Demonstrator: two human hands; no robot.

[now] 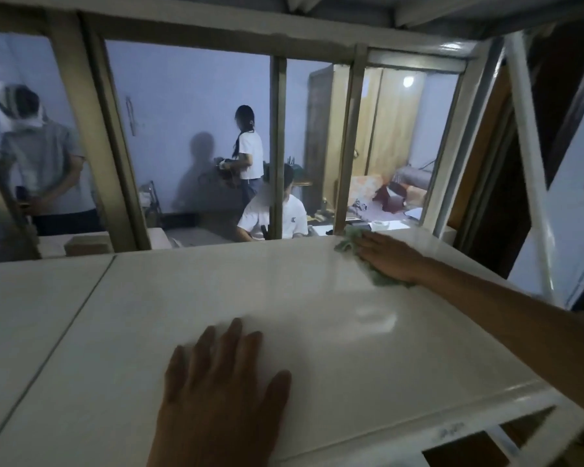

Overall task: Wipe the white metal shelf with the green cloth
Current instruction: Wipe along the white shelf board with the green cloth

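Observation:
The white metal shelf [216, 291] fills the lower half of the view, its glossy top catching reflections. My right hand [390, 257] lies flat on the green cloth [351, 242] at the shelf's far right corner, and the cloth sticks out beyond the fingertips and under the wrist. My left hand [223, 382] rests palm down on the near middle of the shelf with fingers spread and nothing in it.
A window frame with wooden bars [277, 146] stands right behind the shelf's far edge. Through the glass I see three people in a lit room. A white upright post [526, 156] rises at the right. A seam [78, 311] divides the shelf top on the left.

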